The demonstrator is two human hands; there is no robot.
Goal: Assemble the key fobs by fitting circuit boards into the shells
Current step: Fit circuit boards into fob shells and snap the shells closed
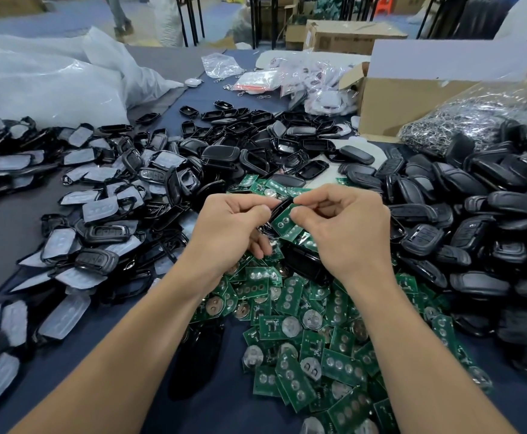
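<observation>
Both hands meet at the middle of the head view, above a heap of green circuit boards (299, 339). My left hand (231, 230) grips a black key fob shell (279, 208) by its left end. A green circuit board (284, 222) lies in the shell, and my right hand (346, 228) pinches the board's upper right edge with thumb and fingers. The shell's underside is hidden by my fingers.
Empty black shells (256, 142) pile up beyond the hands. Shells with grey button pads (99, 198) spread to the left, closed black fobs (459, 208) to the right. A cardboard box (412, 104) and a bag of metal key rings (462, 120) stand at the back right, white bags (46, 86) at the back left.
</observation>
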